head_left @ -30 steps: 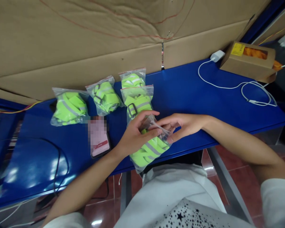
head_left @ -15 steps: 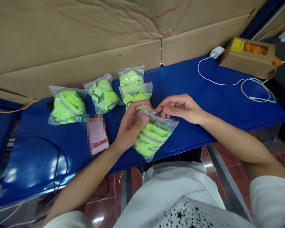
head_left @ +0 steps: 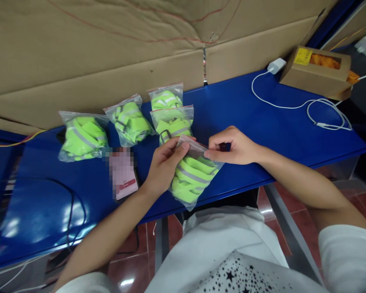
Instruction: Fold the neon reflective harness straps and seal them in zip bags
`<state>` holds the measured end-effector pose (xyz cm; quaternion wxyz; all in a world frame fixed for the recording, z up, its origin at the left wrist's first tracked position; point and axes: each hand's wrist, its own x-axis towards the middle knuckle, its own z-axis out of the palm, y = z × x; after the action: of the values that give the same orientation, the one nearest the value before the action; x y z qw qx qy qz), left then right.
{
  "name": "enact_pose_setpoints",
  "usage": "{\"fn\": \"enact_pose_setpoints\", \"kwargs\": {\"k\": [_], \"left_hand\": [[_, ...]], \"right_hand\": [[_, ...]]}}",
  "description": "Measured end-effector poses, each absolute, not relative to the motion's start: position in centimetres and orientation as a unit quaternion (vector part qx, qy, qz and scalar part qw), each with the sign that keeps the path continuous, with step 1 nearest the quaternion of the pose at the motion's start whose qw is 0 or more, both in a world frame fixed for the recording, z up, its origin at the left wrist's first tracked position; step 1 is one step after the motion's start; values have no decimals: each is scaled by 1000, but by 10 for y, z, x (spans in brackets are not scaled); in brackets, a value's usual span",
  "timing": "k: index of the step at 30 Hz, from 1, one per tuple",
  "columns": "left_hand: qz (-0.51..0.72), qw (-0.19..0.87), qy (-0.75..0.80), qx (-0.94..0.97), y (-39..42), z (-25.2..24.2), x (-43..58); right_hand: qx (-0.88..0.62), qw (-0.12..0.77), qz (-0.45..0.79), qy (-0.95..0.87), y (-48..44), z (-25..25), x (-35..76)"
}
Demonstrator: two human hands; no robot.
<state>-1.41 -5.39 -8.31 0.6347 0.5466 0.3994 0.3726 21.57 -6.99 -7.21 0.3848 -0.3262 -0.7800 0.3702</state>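
A clear zip bag of neon-green reflective straps (head_left: 192,178) is held just above the front edge of the blue table (head_left: 262,122). My left hand (head_left: 163,167) grips its left top corner, thumb pressed on the bag's mouth. My right hand (head_left: 232,145) pinches the right end of the same top seam, fingers curled. Behind them lie several more filled bags in a row: one (head_left: 82,136) at the left, one (head_left: 129,120) in the middle, and two overlapping, the far bag (head_left: 165,97) and the near bag (head_left: 172,123).
A phone (head_left: 122,173) lies left of my left hand. A white charger with coiled cable (head_left: 326,114) and a brown carton (head_left: 319,71) sit at the back right. Cardboard sheets (head_left: 110,53) stand along the table's back. Dark cables (head_left: 70,211) run at the left.
The bag has been lifted and turned so its mouth faces up. My right hand moved from the bag's middle to its top seam, then slid rightward along it, pinching.
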Motion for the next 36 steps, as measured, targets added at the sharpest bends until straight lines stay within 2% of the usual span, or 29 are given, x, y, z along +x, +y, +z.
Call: {"fn": "enact_pose_setpoints", "kwargs": {"k": [10,17,36], "left_hand": [[433,576,408,561,-55,-84,-14],[429,492,409,638,-56,-81,-14],[393,491,404,664,-59,-82,-13]], "right_hand": [[-368,407,293,-783,-68,-75,215],[-371,326,381,-781,-64,-81,213],[-371,346,367,-780,-66,-90,206]]}}
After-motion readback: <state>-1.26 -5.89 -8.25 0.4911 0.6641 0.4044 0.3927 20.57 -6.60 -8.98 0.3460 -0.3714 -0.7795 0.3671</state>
